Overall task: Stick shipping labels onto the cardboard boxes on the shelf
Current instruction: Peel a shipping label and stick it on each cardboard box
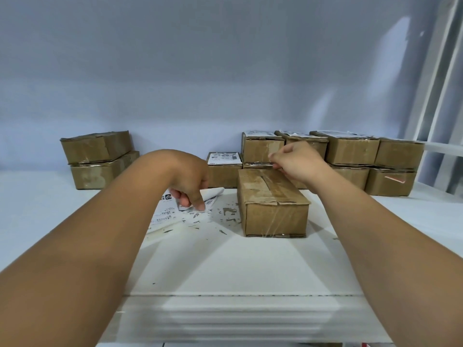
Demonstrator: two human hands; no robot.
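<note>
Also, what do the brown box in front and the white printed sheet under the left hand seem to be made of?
Brown rectangular box in front: cardboard, matt, frayed edges; glossy clear tape glints over it. White printed sheet under the left hand: thin paper, probably label stock; one part curls up.

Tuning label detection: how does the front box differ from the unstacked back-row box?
The front box has a bare, taped top; the back-row box carries a white label on top. The front box stands alone, forward on the shelf; the back-row box sits beside stacked boxes at the wall. Both are brown cardboard.
</note>
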